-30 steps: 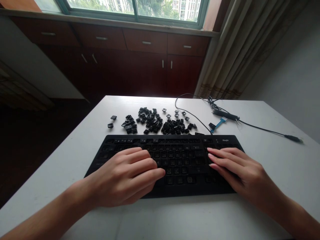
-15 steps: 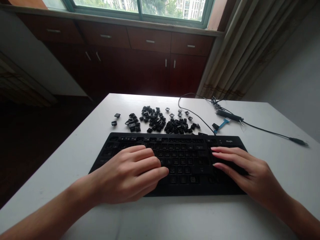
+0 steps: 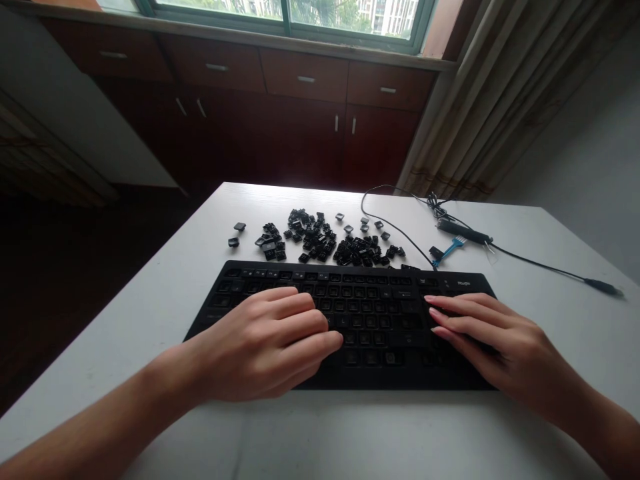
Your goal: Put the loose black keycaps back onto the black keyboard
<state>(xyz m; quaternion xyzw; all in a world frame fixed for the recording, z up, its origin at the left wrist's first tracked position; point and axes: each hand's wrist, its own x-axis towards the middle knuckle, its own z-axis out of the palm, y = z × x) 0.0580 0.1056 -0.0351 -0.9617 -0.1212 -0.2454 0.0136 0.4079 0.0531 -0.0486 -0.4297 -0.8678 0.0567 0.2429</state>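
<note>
A black keyboard [image 3: 390,379] lies on the white table, many of its key positions showing bare sockets while some keys, an L among them, are in place. My left hand [image 3: 280,343] rests palm down over its left and middle part with fingers curled; the fingertips are mostly hidden, and I cannot see what they hold, if anything. Over the number pad, my right hand [image 3: 495,337] has its fingers stretched out to the left, the thumb lowest, with nothing visible in it. Loose black keycaps [image 3: 357,251] lie in piles behind the keyboard.
On the right of the white table [image 3: 400,433], a black cable [image 3: 545,265] runs from the keyboard through a tangled bundle. A small blue brush [image 3: 453,248] lies close to the keyboard's back edge. Beyond stand dark red cabinets [image 3: 280,133] under a window.
The view has shifted slightly. My right fingers have drawn closer together, and my left hand keeps its curled pose over the keyboard.
</note>
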